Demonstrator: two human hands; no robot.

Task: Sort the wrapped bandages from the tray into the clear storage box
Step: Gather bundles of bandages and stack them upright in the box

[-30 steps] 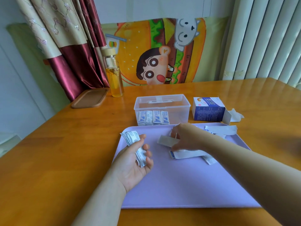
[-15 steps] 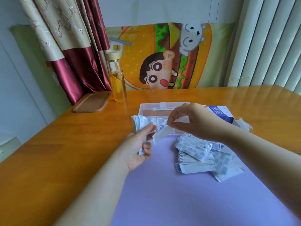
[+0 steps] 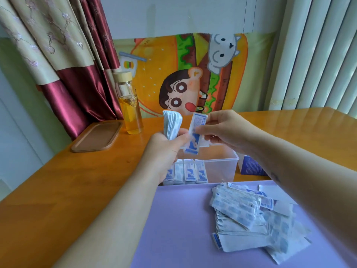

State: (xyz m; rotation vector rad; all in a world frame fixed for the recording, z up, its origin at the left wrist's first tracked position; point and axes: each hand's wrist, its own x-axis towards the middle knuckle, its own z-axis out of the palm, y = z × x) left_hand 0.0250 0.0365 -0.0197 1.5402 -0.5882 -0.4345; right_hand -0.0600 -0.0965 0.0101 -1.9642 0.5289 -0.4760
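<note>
— Above the clear storage box [image 3: 220, 167], at frame centre, a stack of wrapped bandages [image 3: 172, 124] is gripped by the left hand [image 3: 164, 151], and a single bandage [image 3: 193, 146] is pinched by the right hand [image 3: 226, 130].
— And progress?
— A row of packets [image 3: 189, 171] is stood in the box; a large pile [image 3: 247, 215] is left on the purple tray [image 3: 173, 229], lower right. A blue carton [image 3: 251, 167] and a bottle [image 3: 129, 113] are set clear of the box mouth

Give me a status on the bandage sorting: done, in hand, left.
Done: a row of wrapped bandages stands along the front wall of the clear storage box. In hand: the left hand grips a stack, and the right hand pinches a single bandage beside it. Left: a sizeable loose pile lies on the purple tray.
</note>
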